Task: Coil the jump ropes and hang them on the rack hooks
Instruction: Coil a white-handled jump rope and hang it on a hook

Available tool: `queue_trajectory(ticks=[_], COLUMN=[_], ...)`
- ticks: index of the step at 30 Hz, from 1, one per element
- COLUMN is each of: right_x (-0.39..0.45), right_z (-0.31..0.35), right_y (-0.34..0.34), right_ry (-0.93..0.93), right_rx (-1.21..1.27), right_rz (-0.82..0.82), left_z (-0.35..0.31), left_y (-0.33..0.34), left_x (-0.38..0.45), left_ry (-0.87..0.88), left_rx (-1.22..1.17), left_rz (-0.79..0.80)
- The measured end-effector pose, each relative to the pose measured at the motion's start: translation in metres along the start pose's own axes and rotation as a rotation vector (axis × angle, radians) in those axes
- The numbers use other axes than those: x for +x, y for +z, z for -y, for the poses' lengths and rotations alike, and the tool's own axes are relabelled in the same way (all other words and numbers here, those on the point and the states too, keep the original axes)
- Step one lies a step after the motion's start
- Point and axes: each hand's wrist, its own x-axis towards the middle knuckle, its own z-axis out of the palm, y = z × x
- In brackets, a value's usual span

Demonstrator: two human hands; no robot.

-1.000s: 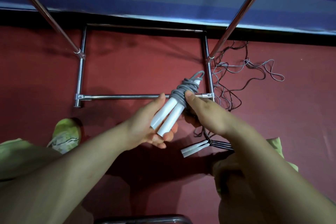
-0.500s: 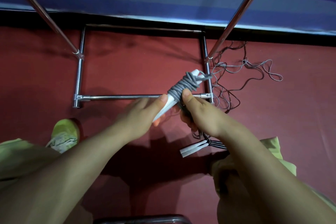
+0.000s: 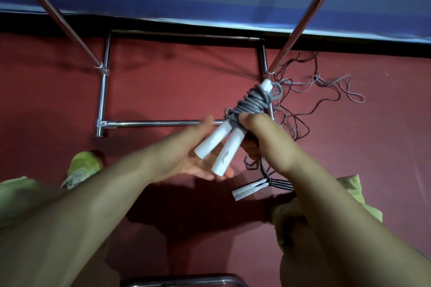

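Coiled jump rope (image 3: 250,106) held mid-scene above red floor (image 3: 175,91) | right hand (image 3: 263,137) grips coil | left hand (image 3: 186,154) released beneath white handles (image 3: 221,147) | loose ropes (image 3: 314,91) tangled right of rack frame (image 3: 103,100) | handle mark unreadable

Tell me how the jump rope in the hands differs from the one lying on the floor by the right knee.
The held jump rope has grey cord wound tightly round its handles; the floor jump rope has dark cord trailing loose. The held one is gripped by the right hand above the floor, with the left hand under it; the other lies untouched. Both have paired white handles.
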Motion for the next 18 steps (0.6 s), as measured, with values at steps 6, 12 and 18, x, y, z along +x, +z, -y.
queue_trajectory(ticks=[6, 12, 18], right_x=[-0.002, 0.0, 0.001], right_z=[-0.002, -0.002, -0.003], right_y=[-0.003, -0.021, -0.013], right_ry=[-0.042, 0.131, 0.244], right_rx=[0.041, -0.13, -0.26], right_rz=[0.143, 0.179, 0.053], left_z=[0.014, 0.002, 0.005], left_y=[0.001, 0.007, 0.011], left_x=[0.002, 0.0, 0.005], left_ry=[-0.135, -0.139, -0.052], left_rx=[-0.445, -0.136, 0.213], left_rz=[0.594, 0.118, -0.232])
